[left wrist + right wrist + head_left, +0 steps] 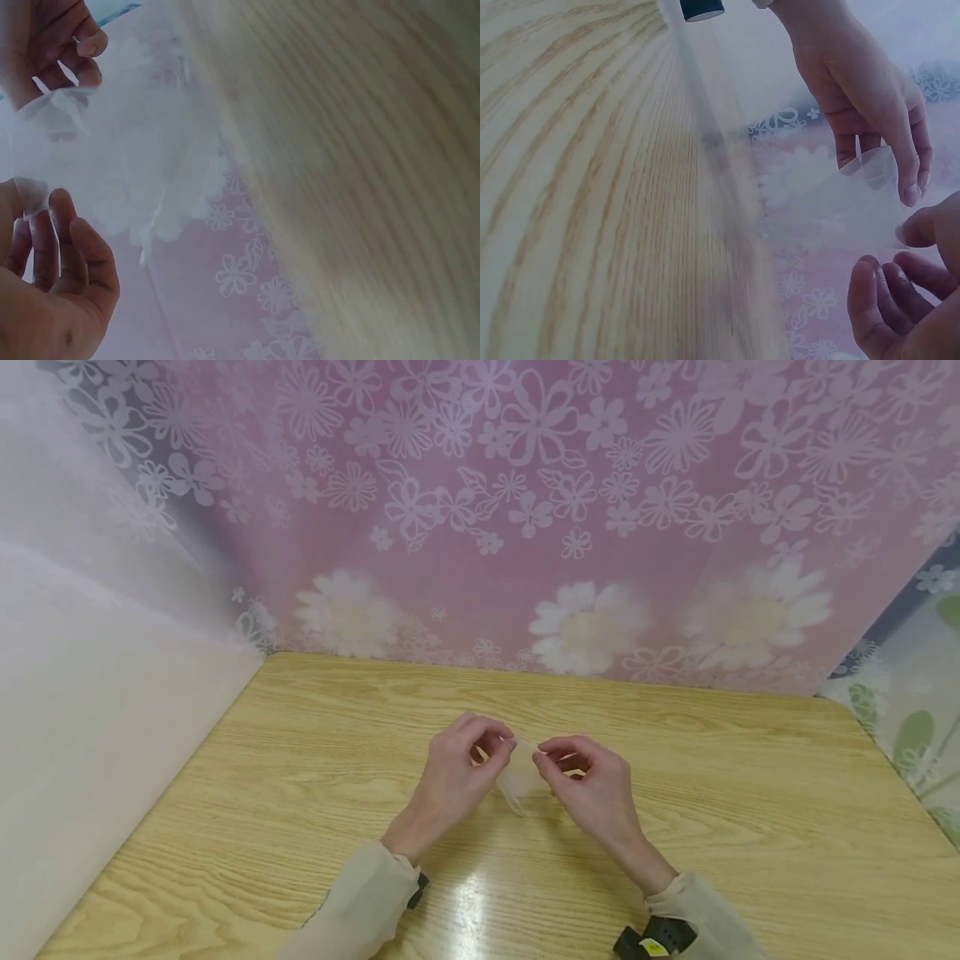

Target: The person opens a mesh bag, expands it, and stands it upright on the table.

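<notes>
Between the two hands hangs a limp piece of thin translucent plastic film (519, 779), with narrow loose ends trailing below. Its left upper edge is pinched between thumb and fingertips of my left hand (463, 766). On the opposite side my right hand (597, 783) pinches the upper edge in the same way. In the left wrist view the film (127, 150) drapes down from both hands, see-through against the curtain. The right wrist view shows the film (847, 206) spread between the fingers. Whether it is a bag or a glove I cannot tell.
Beneath the hands lies a wood-grain table (300, 777). A pink flowered curtain (465, 543) stands along its far edge, and a white sheet (112, 693) hangs at the left. Dark bands (667, 935) with camera units sit at the wrists.
</notes>
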Demonstrator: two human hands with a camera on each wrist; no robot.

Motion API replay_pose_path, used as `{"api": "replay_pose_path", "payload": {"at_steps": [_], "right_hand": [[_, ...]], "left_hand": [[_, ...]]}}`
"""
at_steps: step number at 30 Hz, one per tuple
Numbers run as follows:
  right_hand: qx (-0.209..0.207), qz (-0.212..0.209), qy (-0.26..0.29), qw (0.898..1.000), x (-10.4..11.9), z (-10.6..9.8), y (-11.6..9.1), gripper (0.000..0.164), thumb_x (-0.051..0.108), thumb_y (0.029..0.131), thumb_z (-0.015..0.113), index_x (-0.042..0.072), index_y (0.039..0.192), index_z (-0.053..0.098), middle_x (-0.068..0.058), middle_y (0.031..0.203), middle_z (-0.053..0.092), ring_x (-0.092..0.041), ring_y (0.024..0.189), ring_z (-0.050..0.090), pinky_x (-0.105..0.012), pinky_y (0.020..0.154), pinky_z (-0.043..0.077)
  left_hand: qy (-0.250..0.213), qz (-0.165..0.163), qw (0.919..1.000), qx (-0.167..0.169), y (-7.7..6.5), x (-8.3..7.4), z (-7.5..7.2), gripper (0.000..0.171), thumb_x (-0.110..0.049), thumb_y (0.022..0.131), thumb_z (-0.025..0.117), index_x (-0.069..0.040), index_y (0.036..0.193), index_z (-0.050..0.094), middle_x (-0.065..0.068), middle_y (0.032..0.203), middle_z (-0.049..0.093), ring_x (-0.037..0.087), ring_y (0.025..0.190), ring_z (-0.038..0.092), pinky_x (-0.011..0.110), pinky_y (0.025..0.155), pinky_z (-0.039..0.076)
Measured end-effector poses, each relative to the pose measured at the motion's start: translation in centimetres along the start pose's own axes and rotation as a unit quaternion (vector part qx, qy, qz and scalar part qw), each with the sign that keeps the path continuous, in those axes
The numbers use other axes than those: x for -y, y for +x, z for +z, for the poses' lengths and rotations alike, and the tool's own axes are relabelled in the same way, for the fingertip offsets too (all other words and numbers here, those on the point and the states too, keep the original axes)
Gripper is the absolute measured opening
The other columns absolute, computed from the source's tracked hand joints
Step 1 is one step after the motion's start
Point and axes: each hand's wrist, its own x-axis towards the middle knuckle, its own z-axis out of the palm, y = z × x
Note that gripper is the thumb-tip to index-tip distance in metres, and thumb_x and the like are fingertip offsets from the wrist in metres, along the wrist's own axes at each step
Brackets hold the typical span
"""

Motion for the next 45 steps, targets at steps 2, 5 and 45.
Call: {"api": "replay_pose_path", "payload": {"at_steps": [2,5,45], "right_hand": [[0.017,0.025,0.005,1.000,0.1,0.0,0.1,0.008,0.015,0.090,0.080,0.012,0.097,0.078,-0.004,0.085,0.075,-0.017,0.070,0.072,-0.025,0.060,0.059],[0.027,0.046,0.020,0.998,0.2,0.0,0.1,0.006,0.012,0.091,0.077,0.010,0.097,0.077,-0.009,0.083,0.075,-0.023,0.067,0.073,-0.028,0.055,0.060],[0.006,0.087,0.047,0.995,0.3,-0.7,0.3,0.018,0.020,0.091,0.079,0.008,0.104,0.076,-0.011,0.095,0.074,-0.013,0.079,0.069,-0.023,0.064,0.059]], "left_hand": [[-0.002,0.005,0.9999,-0.014,0.0,-0.1,0.0,0.006,-0.009,0.095,0.072,-0.014,0.098,0.073,-0.003,0.087,0.064,0.006,0.076,0.062,0.022,0.066,0.056],[0.000,0.017,0.9995,-0.027,0.0,0.0,0.2,0.006,-0.009,0.094,0.073,-0.014,0.097,0.072,-0.003,0.086,0.064,0.006,0.075,0.063,0.021,0.066,0.057],[0.076,0.026,0.9955,0.050,-0.2,-0.2,-0.4,0.005,-0.008,0.095,0.069,-0.013,0.097,0.070,-0.005,0.082,0.060,0.005,0.072,0.058,0.018,0.064,0.053]]}}
